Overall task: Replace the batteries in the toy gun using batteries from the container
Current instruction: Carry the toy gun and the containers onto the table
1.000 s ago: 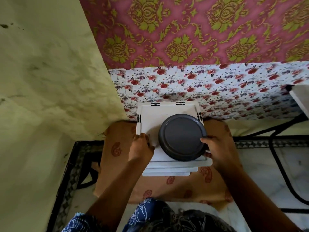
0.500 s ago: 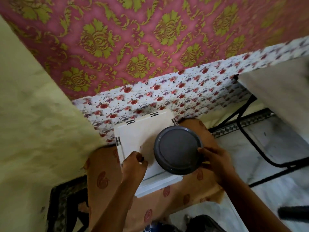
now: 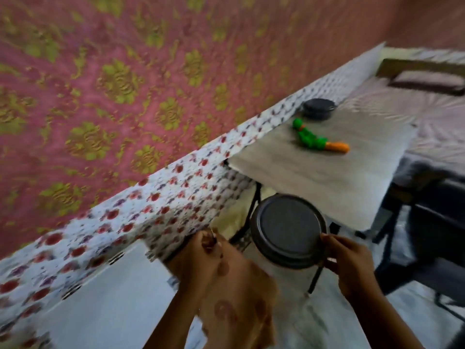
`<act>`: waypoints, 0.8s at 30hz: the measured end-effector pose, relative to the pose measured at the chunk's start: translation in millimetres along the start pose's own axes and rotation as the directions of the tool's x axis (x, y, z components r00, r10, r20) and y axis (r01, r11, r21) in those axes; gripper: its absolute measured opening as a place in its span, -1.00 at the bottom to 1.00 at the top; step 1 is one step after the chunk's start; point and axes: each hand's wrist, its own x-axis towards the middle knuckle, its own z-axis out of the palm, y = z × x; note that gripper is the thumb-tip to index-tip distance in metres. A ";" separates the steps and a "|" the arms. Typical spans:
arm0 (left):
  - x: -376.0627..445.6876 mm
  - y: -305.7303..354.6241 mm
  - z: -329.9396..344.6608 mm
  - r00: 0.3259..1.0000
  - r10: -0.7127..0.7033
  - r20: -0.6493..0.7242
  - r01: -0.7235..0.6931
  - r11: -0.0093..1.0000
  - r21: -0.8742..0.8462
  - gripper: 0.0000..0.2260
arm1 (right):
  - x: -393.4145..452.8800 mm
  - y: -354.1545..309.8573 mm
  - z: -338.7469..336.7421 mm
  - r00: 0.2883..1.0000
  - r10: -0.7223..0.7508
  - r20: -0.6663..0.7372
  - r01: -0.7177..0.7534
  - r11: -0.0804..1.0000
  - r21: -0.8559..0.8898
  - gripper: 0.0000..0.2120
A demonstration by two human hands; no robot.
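Holding the container [image 3: 286, 230] with your right hand [image 3: 352, 263], you have it in the air, low in the view, in front of the near edge of the bench [image 3: 327, 182] and below its top. The fingers of this hand curl around the right rim of the dark round lid [image 3: 289, 227], and the thumb lies on top of the rim. Your left hand [image 3: 201, 255] is just beside the container on its left and does not touch it; the picture is much blurred there, so I cannot tell if its fingers are curled or relaxed, or if they pinch something. The toy gun [image 3: 317, 139], green with an orange tip, lies on the bench top, well apart from your hands, and a second dark round container [image 3: 318, 109] stands behind it near the flowered wall covering [image 3: 176, 197]. I judge that the container is light and stiff, a pale plastic body under the lid, and loose batteries inside would shift the weight when it tilts. A grip only at the lid rim is risky, because the lid may come off and the smooth body may slip. Better to bring the left hand under or around the body, and to set it down flat on the bench beside the toy gun before you open it.
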 end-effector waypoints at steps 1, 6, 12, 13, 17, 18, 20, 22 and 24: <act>1.8 14.0 18.1 1.000 0.020 0.007 -0.020 1.000 -0.022 -0.77 | 10.6 -7.2 -18.6 1.000 -0.004 -0.026 0.005 1.000 0.025 -0.93; 2.6 81.4 115.3 0.995 0.085 0.046 -0.080 0.992 -0.098 -0.89 | 61.5 -39.6 -109.0 0.996 0.007 -0.094 0.002 0.995 0.097 -0.93; -7.1 148.7 223.9 0.977 0.174 0.126 -0.156 0.977 -0.143 -0.86 | 111.3 -68.2 -207.4 0.982 -0.057 -0.183 0.078 0.991 0.112 -0.89; -8.7 160.0 235.4 0.971 0.198 0.131 -0.179 0.973 -0.142 -0.87 | 118.9 -70.0 -219.1 0.980 -0.054 -0.194 0.077 0.990 0.115 -0.87; -10.0 195.3 279.7 0.956 0.244 0.163 -0.208 0.955 -0.210 -0.90 | 145.1 -76.6 -261.8 0.967 -0.019 -0.253 0.056 0.989 0.137 -0.88; -8.1 202.0 290.4 0.955 0.239 0.173 -0.196 0.952 -0.235 -0.90 | 153.6 -77.9 -270.3 0.965 -0.015 -0.263 0.055 0.988 0.144 -0.90; -1.3 210.6 307.8 0.957 0.226 0.179 -0.177 0.950 -0.257 -0.89 | 170.3 -79.7 -282.7 0.961 -0.007 -0.276 0.051 0.987 0.154 -0.91; 8.0 214.6 318.6 0.959 0.224 0.174 -0.177 0.952 -0.251 -0.84 | 188.4 -79.1 -288.4 0.958 0.000 -0.287 0.046 0.987 0.155 -0.89; 23.0 218.9 331.4 0.963 0.223 0.153 -0.185 0.956 -0.228 -0.77 | 212.2 -79.8 -289.0 0.961 0.007 -0.277 0.037 0.988 0.151 -0.85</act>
